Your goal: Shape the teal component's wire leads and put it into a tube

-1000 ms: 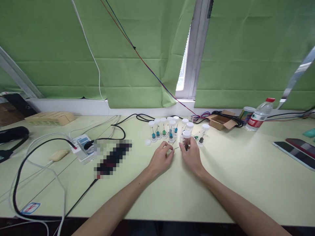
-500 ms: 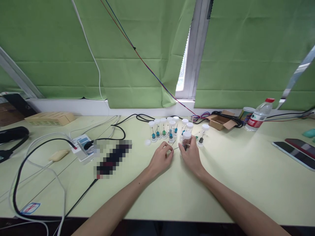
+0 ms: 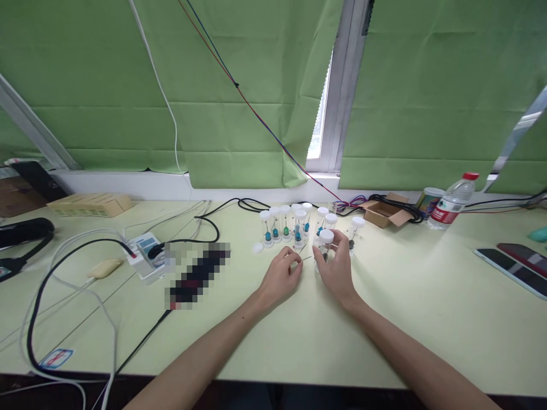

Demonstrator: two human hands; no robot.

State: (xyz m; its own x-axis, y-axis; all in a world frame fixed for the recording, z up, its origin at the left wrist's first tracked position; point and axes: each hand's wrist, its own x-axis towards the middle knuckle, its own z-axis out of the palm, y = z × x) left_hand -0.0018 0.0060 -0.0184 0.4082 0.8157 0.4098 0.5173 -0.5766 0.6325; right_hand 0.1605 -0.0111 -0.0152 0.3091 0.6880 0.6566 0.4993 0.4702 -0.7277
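Observation:
My right hand [image 3: 337,273] is curled around a small clear vial [image 3: 326,247] with a white cap and something dark inside. The vial's base is near the tabletop. My left hand [image 3: 282,276] is closed in a pinch on a thin stick [image 3: 306,258], which points out to the right from the fingertips. Behind the hands stand several similar capped vials. One holds a green piece on a pin [image 3: 286,229], others hold blue pieces [image 3: 268,236]. A further capped vial [image 3: 358,223] with a dark piece stands behind my right hand, partly hidden by it.
A loose white cap [image 3: 257,247] lies left of the vials. Farther right are an open cardboard box [image 3: 387,214], a can [image 3: 429,200], a water bottle [image 3: 453,202] and two phones [image 3: 510,272]. A power strip [image 3: 147,256] and cables lie on the left.
The vial in my right hand is lower and stands more clearly below the fingers, its base now showing. The fingers have shifted slightly upward around it. My left hand stays nearly still with the stick.

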